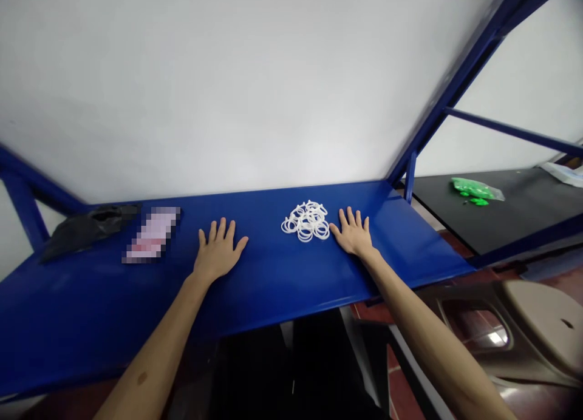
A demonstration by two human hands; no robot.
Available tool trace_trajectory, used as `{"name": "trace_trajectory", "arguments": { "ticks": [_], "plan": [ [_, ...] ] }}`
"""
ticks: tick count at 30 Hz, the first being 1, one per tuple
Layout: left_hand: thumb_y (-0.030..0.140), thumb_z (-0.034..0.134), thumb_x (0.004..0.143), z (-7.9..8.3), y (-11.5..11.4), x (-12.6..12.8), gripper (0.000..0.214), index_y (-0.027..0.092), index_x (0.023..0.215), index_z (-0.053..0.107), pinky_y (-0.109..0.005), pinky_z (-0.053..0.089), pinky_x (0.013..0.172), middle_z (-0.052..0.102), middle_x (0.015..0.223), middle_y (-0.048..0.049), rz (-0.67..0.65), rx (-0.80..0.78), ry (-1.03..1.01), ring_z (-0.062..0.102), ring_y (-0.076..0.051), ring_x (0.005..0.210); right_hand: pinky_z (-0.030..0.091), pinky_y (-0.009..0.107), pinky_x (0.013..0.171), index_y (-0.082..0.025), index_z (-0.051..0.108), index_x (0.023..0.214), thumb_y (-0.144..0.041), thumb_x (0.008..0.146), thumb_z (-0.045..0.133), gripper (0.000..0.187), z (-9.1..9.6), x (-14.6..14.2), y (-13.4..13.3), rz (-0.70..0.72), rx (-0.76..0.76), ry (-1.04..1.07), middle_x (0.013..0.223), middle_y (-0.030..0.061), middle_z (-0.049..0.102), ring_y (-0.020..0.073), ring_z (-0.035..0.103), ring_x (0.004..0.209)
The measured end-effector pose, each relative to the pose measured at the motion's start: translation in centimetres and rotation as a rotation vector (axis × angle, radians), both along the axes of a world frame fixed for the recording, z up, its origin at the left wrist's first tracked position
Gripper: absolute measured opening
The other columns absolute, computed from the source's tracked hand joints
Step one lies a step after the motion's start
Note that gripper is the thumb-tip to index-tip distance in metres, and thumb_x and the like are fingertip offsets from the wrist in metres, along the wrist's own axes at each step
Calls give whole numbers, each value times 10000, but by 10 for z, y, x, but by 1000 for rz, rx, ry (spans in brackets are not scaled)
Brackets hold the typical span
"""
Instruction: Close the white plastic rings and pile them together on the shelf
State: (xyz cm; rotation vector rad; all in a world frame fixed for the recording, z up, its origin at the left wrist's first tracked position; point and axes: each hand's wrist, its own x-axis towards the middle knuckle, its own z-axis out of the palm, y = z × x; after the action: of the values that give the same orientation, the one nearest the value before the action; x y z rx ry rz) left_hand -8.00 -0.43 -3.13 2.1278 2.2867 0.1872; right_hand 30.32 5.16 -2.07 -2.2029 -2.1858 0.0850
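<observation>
A pile of several white rings (306, 221) lies on the blue table (273, 280) near its back edge. My right hand (354, 233) rests flat on the table just right of the pile, fingers spread, its thumb almost touching the rings. My left hand (218, 250) lies flat and open on the table left of the pile, a hand's width away from it. Neither hand holds anything.
A black bag (86, 227) and a blurred pink-white packet (152, 233) lie at the table's back left. A white wall stands behind. To the right, a black table (523, 210) carries a green bag (476, 190). A beige plastic chair (514, 329) sits lower right.
</observation>
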Motion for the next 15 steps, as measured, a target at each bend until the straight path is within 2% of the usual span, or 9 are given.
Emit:
{"name": "trace_trajectory", "arguments": {
  "ticks": [5,15],
  "plan": [
    [623,203,969,-2,-13,0,800,91,1554,325,-617,133,1217,255,1641,-179,-29,8,23,177,-385,1529,68,565,1227,-168,212,1607,-653,1008,209,771,0,1,-28,45,16,-53,1676,124,153,377,102,1541],
    [650,198,968,3,-13,-1,800,131,1567,305,-595,144,1229,234,1654,-138,-2,-13,22,159,-343,1541,82,569,1228,-152,221,1605,-664,1004,216,789,-1,2,-32,66,58,-82,1672,132,163,385,116,1538]
  ]
}}
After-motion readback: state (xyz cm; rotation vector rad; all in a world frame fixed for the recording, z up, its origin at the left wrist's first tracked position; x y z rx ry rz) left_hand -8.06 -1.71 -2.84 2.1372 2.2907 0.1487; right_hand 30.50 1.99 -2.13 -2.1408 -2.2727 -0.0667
